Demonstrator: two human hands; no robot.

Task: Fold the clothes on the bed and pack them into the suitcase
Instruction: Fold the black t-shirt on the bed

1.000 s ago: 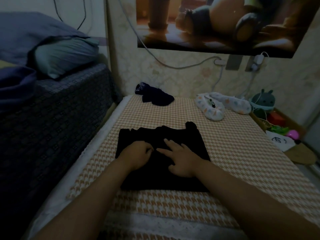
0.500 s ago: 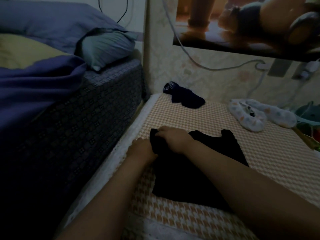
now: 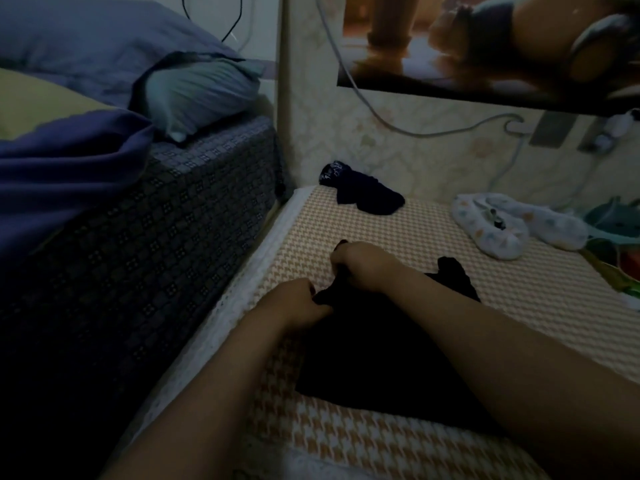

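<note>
A black garment [image 3: 377,355] lies on the orange-and-white houndstooth bed cover [image 3: 415,237]. My left hand [image 3: 294,303] grips its near-left edge, the fabric bunched in my curled fingers. Just beyond it, my right hand [image 3: 360,268] grips the far-left corner, and that side of the cloth is lifted off the cover. My right forearm crosses over the garment and hides part of it. A second dark garment [image 3: 360,192] lies crumpled at the far end of the bed by the wall. No suitcase is in view.
A higher bed [image 3: 138,237] with a dark patterned cover, purple blanket [image 3: 62,168] and pillows [image 3: 197,95] stands to the left. White printed slippers or cloth pieces [image 3: 502,226] lie at the far right. Cables hang on the wall under a picture.
Both hands left the middle of the flat garment and went to its left edge. They now grip it and have lifted it off the cover. My view has swung left.
</note>
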